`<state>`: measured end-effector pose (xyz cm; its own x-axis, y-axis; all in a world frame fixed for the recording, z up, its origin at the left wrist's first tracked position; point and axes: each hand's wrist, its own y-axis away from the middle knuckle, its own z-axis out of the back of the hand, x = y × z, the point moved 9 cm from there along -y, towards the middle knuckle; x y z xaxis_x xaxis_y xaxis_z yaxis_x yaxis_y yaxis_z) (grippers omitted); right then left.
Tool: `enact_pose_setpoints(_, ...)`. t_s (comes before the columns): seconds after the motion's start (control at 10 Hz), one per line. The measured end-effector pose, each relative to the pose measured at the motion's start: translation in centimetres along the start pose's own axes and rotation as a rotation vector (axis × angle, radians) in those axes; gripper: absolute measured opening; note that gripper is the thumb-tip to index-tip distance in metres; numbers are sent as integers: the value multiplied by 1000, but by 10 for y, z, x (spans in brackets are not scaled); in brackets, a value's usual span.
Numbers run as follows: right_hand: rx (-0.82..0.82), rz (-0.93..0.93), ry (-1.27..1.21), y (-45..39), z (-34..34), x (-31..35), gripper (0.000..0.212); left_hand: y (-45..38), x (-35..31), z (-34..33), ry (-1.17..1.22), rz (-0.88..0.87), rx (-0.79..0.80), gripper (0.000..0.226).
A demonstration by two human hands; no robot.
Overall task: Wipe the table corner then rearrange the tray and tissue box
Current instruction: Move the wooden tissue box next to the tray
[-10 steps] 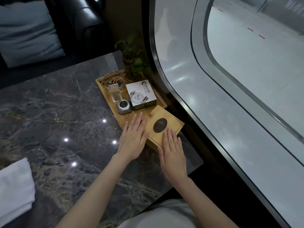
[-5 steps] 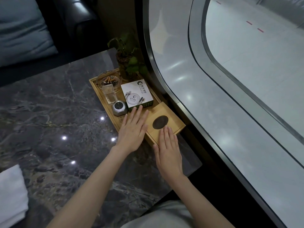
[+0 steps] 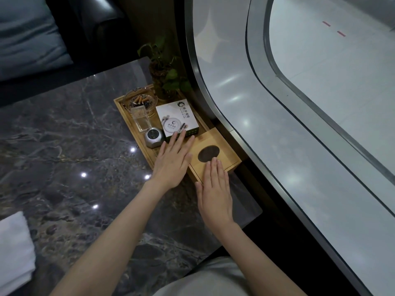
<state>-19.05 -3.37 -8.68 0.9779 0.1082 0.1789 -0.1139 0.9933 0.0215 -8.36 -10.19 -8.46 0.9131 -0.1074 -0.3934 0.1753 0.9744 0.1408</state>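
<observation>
Bamboo tissue box nearer tray; hands flat

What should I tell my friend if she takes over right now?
Left hand: flat and open, over the near end of the tray, fingertips by the white box.
Right hand: flat and open, fingers on the tissue box.
Tissue box sits at the table corner, against the tray's near end.
Towel lies set aside at the left, so wiping looks done.
Left: finish lining up the tray and tissue box.
</observation>
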Motion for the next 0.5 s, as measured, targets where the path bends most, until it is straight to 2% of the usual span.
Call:
enact_pose_setpoints(0.1,12,31,-55,0,5,1,63,0,0,-2,38,26,29,49)
enact_pose_setpoints(0.2,10,57,-259,-7,23,3,54,1,1,1,156,75,63,50)
enact_pose_setpoints(0.4,-2,10,-789,-45,85,24,29,10,10,56,588,253,-18,35)
enact_pose_setpoints(0.5,64,50,-1092,-70,125,44,22,11,17,113,745,256,-152,29)
